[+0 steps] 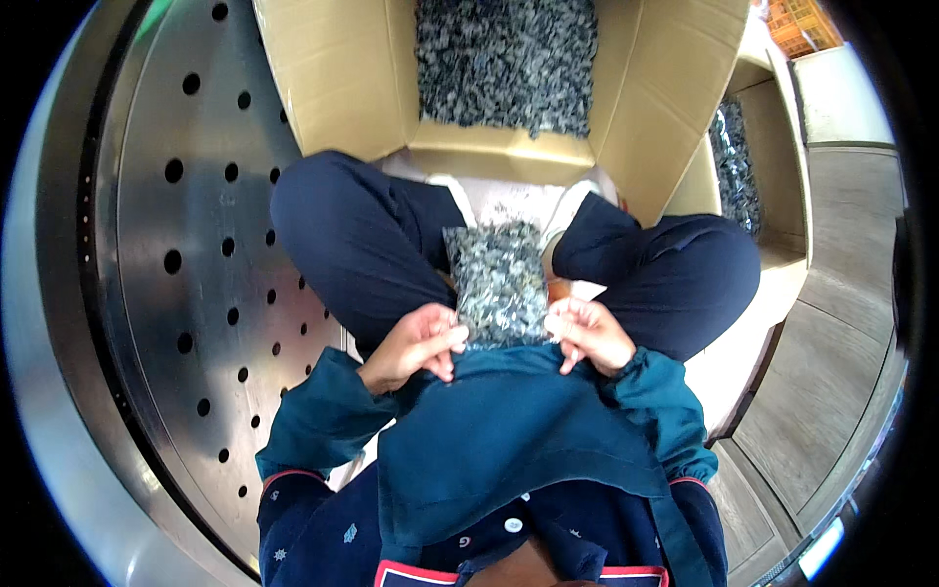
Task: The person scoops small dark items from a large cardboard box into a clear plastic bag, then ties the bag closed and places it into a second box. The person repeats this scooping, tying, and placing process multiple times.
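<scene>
A clear plastic bag filled with grey-black flakes lies between my bent legs, its lower edge over the lap of my teal apron. My left hand grips the bag's lower left corner, thumb on top and the other fingers curled. My right hand pinches the lower right corner between thumb and forefinger, with some fingers hanging lower. Whatever is under the bag is mostly hidden.
An open cardboard box holding similar dark flakes stands beyond my legs. Another box with filled bags is at right. A perforated steel panel curves along the left; grey wood-look tiles lie at right.
</scene>
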`<state>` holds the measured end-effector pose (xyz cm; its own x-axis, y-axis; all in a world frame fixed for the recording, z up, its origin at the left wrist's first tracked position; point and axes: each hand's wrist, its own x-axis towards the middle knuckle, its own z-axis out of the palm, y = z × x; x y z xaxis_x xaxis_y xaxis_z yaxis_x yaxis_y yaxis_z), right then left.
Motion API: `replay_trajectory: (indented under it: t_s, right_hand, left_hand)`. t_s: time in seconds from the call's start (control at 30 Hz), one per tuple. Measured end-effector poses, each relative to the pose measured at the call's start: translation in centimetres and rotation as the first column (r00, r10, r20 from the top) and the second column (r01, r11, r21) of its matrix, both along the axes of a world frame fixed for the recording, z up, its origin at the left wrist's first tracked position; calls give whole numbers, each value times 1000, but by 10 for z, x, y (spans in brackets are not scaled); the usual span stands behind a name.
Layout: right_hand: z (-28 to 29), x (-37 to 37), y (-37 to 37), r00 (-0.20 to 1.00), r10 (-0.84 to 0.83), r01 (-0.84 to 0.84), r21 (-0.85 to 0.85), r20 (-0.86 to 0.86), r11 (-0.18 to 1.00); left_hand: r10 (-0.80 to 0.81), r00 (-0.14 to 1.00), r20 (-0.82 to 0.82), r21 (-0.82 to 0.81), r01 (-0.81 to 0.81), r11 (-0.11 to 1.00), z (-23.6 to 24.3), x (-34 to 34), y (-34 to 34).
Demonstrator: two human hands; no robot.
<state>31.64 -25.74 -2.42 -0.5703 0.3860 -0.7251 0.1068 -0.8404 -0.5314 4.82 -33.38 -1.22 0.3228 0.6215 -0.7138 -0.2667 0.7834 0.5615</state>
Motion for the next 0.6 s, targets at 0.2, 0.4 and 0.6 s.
replay_trajectory:
  t_s: [0.2,0.4,0.6]
  right_hand:
    - [-4,4,4,984,172,-176,-76,-54,981]
    - [-9,3,3,947,300,-294,70,-114,953]
    - [-3,-2,-2,866,-65,79,7,-496,997]
  left_hand:
    - [-90,976,197,-13,95,995,-13,-8,-1]
    - [-56,959,278,-68,78,995,-18,-14,-8]
    - [-102,969,225,52,92,994,-9,-17,1]
